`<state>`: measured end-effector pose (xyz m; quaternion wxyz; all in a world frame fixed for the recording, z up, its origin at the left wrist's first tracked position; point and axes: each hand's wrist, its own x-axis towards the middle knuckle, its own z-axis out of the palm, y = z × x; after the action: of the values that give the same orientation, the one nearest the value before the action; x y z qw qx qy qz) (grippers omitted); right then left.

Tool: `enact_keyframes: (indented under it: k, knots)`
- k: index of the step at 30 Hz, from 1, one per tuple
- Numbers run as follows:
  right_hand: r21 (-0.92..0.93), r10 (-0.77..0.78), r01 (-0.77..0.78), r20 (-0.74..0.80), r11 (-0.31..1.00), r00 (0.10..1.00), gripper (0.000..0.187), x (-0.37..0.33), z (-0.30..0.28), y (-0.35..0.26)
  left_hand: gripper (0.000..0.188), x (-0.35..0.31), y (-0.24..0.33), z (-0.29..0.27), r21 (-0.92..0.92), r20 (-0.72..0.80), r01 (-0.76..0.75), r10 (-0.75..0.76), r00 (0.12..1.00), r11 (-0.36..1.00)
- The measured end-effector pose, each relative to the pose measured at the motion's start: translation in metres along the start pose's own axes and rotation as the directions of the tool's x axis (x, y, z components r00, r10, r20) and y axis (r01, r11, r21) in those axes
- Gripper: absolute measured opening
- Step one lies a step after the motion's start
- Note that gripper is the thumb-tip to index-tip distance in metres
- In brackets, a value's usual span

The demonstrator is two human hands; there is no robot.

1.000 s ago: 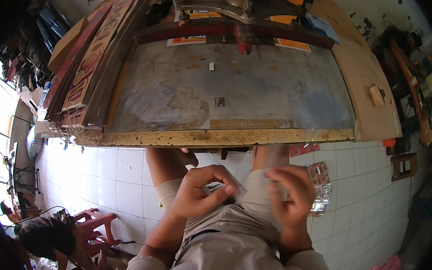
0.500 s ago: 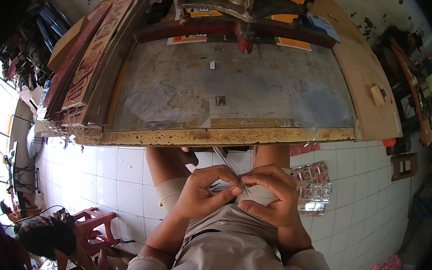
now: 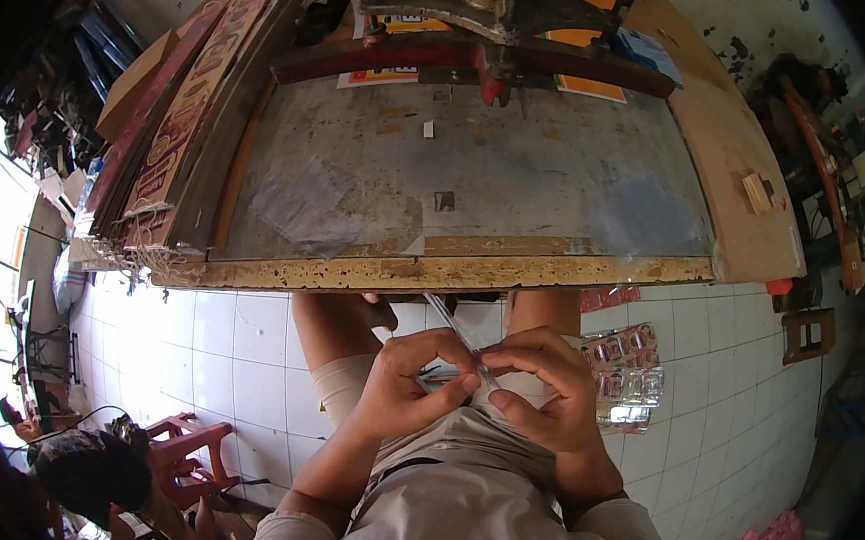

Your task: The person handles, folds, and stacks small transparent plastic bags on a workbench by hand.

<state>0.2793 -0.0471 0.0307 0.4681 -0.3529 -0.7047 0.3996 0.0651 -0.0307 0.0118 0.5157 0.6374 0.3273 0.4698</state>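
A thin, clear strip that looks like plastic [image 3: 452,317] slants down from under the table edge to my fingers, above my lap. My left hand [image 3: 416,387] pinches it between thumb and bent forefinger. My right hand [image 3: 552,391] meets it from the other side, its fingertips on the strip and its thumb close to the lower end. The two hands nearly touch at the fingertips. What lies between the fingertips is too small to make out fully.
In front stands a worn worktable [image 3: 519,176] with a red-and-black metal press [image 3: 487,58] at its far side. Bundled cardboard strips [image 3: 182,122] line its left. Printed foil packs [image 3: 626,369] lie on the tiled floor. A person [image 3: 97,472] sits near a red stool [image 3: 189,454] at lower left.
My right thumb has moved in and up toward the strip. The strip's lower end has shifted slightly right; my left hand stays almost where it was.
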Motion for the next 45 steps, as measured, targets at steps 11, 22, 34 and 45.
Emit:
enact_keyframes:
  k: [11,22,34,45]
  knots:
    - [0.061,0.037,-0.039,0.029,0.997,0.999,0.036,-0.0003,0.0024,-0.001,0.01,-0.0004,0.0013,0.0006,-0.013,-0.029,0.049,-0.049,0.998,0.999]
    - [0.083,0.067,-0.069,0.027,0.994,0.997,0.036,-0.0011,0.0026,-0.0019,0.012,-0.0028,0.0009,0.002,-0.096,-0.038,0.089,-0.093,0.995,0.991]
    - [0.254,0.148,-0.137,-0.023,0.957,0.989,0.04,-0.0048,0.0087,0.005,0.012,0.0009,-0.0015,0.0022,0.04,-0.007,-0.023,0.024,1.0,0.999]
    - [0.225,0.168,-0.158,-0.024,0.962,0.986,0.032,-0.0037,0.0081,0.005,0.01,0.0004,0.001,0.001,0.099,-0.023,-0.042,0.044,0.999,0.994]
